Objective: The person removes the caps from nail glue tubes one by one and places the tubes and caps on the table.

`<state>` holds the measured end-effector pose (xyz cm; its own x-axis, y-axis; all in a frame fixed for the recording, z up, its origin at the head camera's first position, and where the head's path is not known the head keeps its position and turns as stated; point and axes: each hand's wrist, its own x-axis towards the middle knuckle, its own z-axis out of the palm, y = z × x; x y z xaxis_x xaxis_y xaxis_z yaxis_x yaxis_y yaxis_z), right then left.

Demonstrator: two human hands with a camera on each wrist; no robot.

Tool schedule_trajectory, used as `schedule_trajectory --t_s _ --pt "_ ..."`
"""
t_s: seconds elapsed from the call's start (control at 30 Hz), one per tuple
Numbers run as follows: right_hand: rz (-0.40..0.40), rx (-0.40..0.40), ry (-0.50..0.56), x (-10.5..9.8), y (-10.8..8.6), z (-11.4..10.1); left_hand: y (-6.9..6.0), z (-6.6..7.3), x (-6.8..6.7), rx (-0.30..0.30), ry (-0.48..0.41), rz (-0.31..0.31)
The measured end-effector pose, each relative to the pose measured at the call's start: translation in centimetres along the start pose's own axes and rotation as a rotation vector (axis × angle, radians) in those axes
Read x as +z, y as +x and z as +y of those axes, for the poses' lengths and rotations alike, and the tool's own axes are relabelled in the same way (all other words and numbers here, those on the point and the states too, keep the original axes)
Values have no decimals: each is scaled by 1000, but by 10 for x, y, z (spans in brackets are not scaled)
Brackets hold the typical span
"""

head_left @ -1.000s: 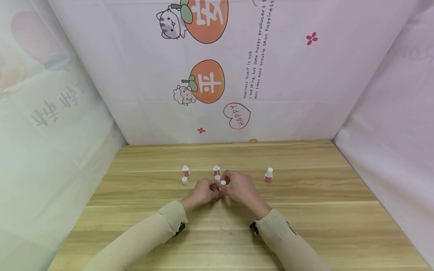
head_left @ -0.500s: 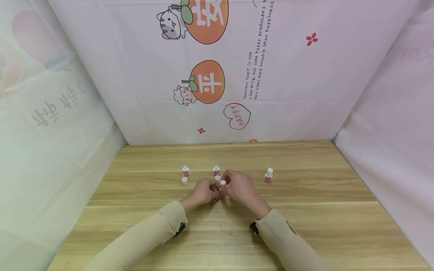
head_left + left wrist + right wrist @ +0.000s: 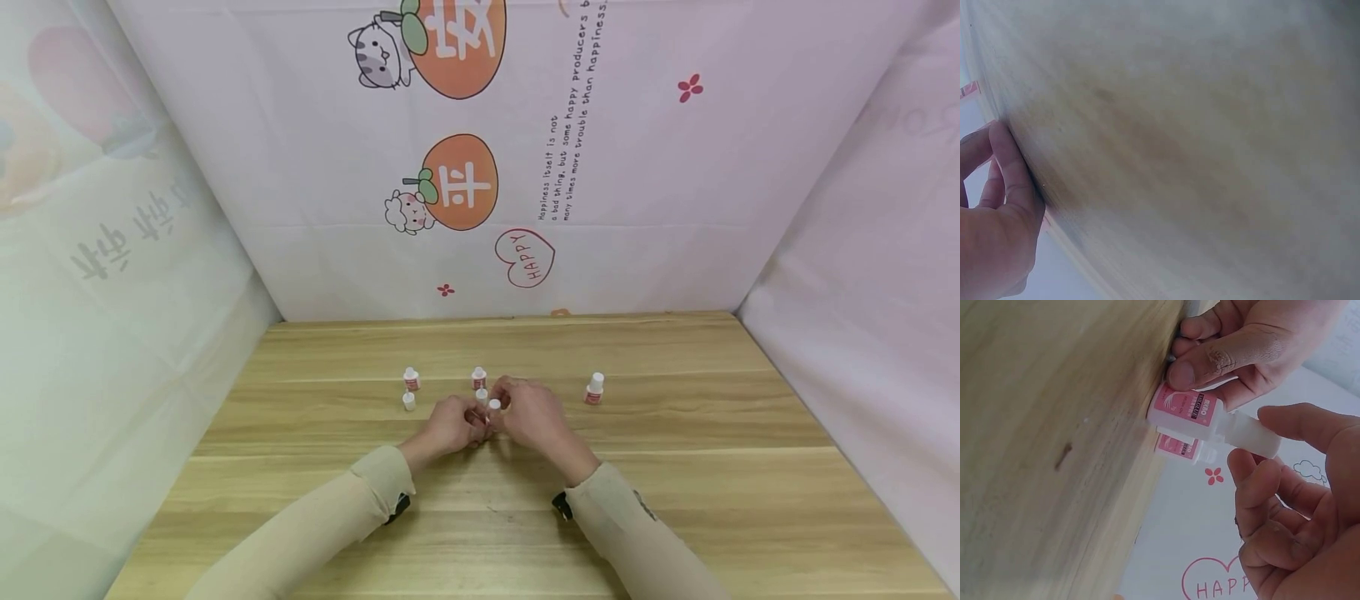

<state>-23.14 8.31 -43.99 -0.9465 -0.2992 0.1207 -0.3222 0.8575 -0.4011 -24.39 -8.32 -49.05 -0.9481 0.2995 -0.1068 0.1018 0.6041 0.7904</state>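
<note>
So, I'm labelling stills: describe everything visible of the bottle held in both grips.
The small bottle looks like translucent plastic, with a pink printed label and a white cap. It appears to stand upright on the wooden table. The left grip holds its lower body; the right grip pinches the cap.

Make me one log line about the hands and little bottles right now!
left hand: holds pink-labelled bottle; right hand: pinches its white cap; rightmost bottle: upright, capped

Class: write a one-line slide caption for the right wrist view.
Left hand holds a pink-labelled bottle, right hand pinches its white cap.
</note>
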Motion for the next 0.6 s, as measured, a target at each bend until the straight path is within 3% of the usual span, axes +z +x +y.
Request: schedule_trajectory --t_s 0.2,0.6 --pt "7 -12 4 0 0 0 0 1 0 -28 -29 -17" --pt "4 -3 16 0 0 0 0 0 0 -25 -15 -17"
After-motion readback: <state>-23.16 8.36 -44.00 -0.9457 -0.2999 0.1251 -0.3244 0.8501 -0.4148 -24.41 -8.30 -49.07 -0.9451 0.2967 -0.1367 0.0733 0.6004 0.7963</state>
